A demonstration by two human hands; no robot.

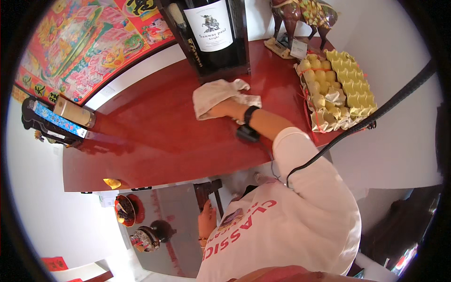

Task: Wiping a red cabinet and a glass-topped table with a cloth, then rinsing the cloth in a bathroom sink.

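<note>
My right hand (pixel 224 108) presses a pale cloth (pixel 215 92) against the dark red tabletop (pixel 158 141). The cloth partly hides its fingers, and a black band circles the wrist. Just beyond the cloth stands a large dark bottle (pixel 215 60) with a white label, inside a dark wooden frame (pixel 243 35). Lower down, my left hand (pixel 207 220) hangs below the table's front edge, close to a dark wooden seat or stool (pixel 202 194). Whether it touches the wood, and how far its fingers are closed, cannot be told.
Egg trays (pixel 352 88) tied with red string sit at the right, below a horse figurine (pixel 299 14). At the left end are a beige cylinder (pixel 74 112) and a dark stand (pixel 53 121). A yellow wrapper (pixel 112 183) lies near the front edge. A black cable (pixel 380 105) crosses the right side.
</note>
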